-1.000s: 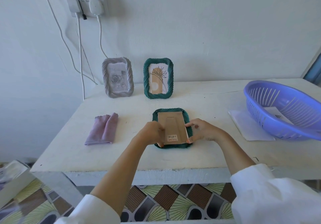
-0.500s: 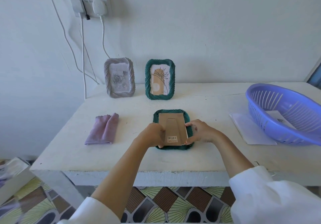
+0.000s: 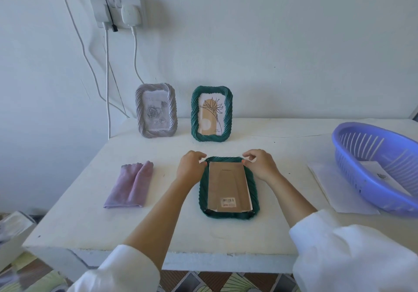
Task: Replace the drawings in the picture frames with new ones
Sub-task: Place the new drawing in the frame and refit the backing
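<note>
Face-down green frame (image 3: 229, 214) lies between both hands (image 3: 191, 167) (image 3: 260, 165).

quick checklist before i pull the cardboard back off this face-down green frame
1. Face-down green rope-edged frame flat on white table: ok.
2. Brown cardboard backing seated in frame: ok.
3. Left hand and right hand at top corners: ok.
4. Top tabs released: cannot tell, fingers cover them.
5. Upright green frame and grey frame clear of hands: ok.
6. Paper in purple plastic basket: ok; whether it is a drawing, cannot tell.
</note>
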